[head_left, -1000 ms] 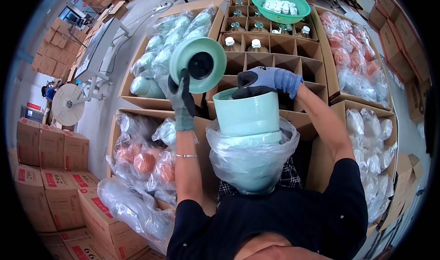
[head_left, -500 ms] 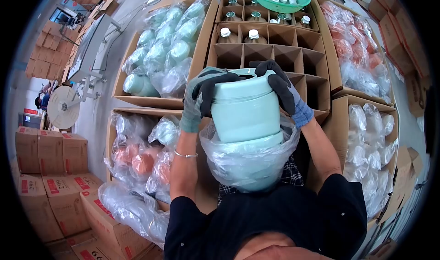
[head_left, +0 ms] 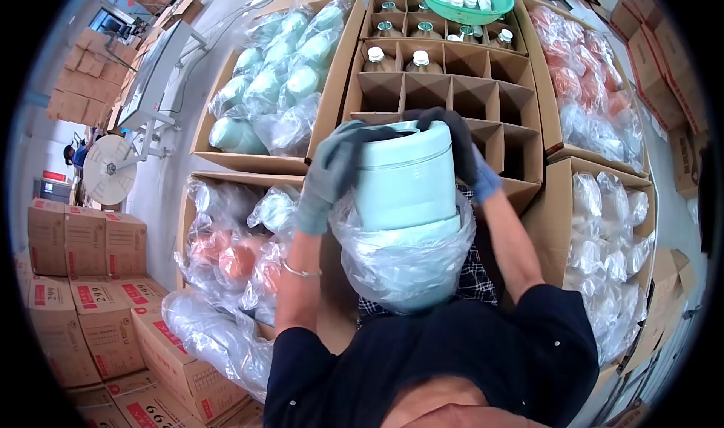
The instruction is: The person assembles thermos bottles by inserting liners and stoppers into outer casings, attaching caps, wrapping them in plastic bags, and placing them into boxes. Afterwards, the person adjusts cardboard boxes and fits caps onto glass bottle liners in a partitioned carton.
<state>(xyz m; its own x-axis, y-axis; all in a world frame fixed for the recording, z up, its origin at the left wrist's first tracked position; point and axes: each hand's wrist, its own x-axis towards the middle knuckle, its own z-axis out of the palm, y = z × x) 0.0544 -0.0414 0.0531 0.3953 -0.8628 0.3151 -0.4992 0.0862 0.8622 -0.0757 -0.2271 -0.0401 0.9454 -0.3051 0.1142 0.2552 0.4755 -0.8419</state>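
In front of my chest, a pale green plastic container [head_left: 407,190] with an open, rimmed mouth is held up, tilted slightly. Its lower half sits in a clear plastic bag [head_left: 400,266] bunched loosely around it. My left hand [head_left: 335,168], in a grey and black glove, wraps the upper left side, fingers over the rim. Across the mouth, my right hand [head_left: 456,138], gloved in dark grey, grips the right side of the rim. Part of its fingers is hidden behind the container.
Ahead stands a divided carton [head_left: 400,92] with capped bottles in some cells. A green basin [head_left: 445,9] of white caps rests beyond it. Cartons of bagged pale green containers [head_left: 302,81], orange ones [head_left: 577,73] and clear bagged items [head_left: 596,254] surround me. Stacked boxes [head_left: 87,239] are at left.
The container stays in both hands, turned slightly, with its top a little lower. My right hand has shifted inward and back around the rim.
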